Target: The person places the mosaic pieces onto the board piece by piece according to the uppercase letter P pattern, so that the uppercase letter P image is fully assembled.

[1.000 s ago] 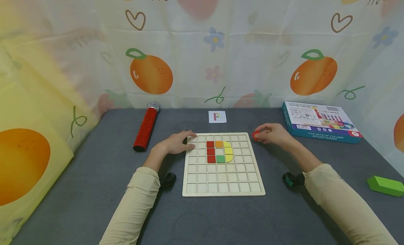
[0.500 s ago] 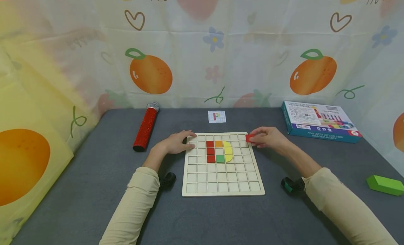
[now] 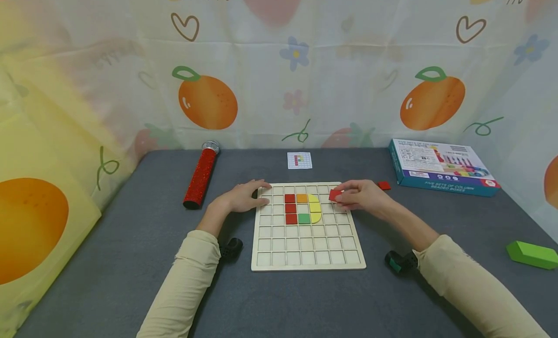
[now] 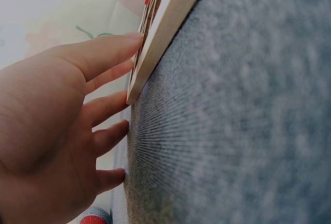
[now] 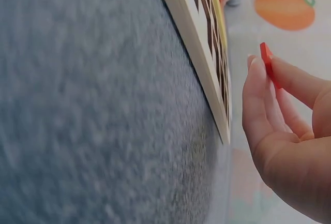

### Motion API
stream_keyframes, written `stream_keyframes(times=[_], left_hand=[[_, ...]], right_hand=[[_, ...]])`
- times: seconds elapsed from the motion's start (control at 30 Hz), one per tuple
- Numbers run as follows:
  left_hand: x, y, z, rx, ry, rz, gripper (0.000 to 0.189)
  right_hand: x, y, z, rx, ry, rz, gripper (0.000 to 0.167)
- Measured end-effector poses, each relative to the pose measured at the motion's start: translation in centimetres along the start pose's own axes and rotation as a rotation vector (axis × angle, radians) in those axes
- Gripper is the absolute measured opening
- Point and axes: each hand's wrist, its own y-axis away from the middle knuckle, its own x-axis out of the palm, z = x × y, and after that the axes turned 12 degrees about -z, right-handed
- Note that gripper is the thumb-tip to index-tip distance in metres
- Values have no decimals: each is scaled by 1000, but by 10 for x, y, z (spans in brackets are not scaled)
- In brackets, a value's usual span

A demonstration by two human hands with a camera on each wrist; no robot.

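Note:
A pale wooden grid board (image 3: 307,245) lies flat on the grey table. In its cells sit several red square tiles (image 3: 290,208), an orange tile (image 3: 302,198), a green tile (image 3: 304,219) and several yellow tiles (image 3: 315,208), two with rounded corners. My right hand (image 3: 364,197) pinches a red tile (image 3: 335,195) between thumb and fingers above the board's upper right part; the right wrist view shows this tile (image 5: 268,61) tilted and apart from the board. With its fingers spread, my left hand (image 3: 240,196) touches the board's upper left edge, thumb and fingertips on the rim.
Another red tile (image 3: 384,185) lies on the table behind my right hand. A pattern card (image 3: 299,160) is beyond the board. A red glittery microphone (image 3: 202,176) lies at left, a printed box (image 3: 444,168) at back right, a green block (image 3: 532,255) at far right.
My right hand has carried the red tile leftward from beside the board to above its upper right cells. The red tile on the table has come into sight. My left hand stays put.

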Motion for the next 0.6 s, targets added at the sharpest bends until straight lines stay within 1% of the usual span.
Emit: stream_keyframes(times=[0.1,0.2,0.43,0.5,0.6], left_hand=[[0,0,0,-2,-1,-2,49],[0,0,-1,-9,-3,0,49],[0,1,-2,-15,-3,2,49],[0,1,-2,-14,-2,1,49],[0,1,-3,-14,-1,0,49]], right_hand=[[5,1,1,4,-7,20,39],[10,4,3,3,10,33,40],[21,10,5,-50,69,82,38],[24,11,5,-55,64,99,37],[30,12,6,-40,44,117,36]])
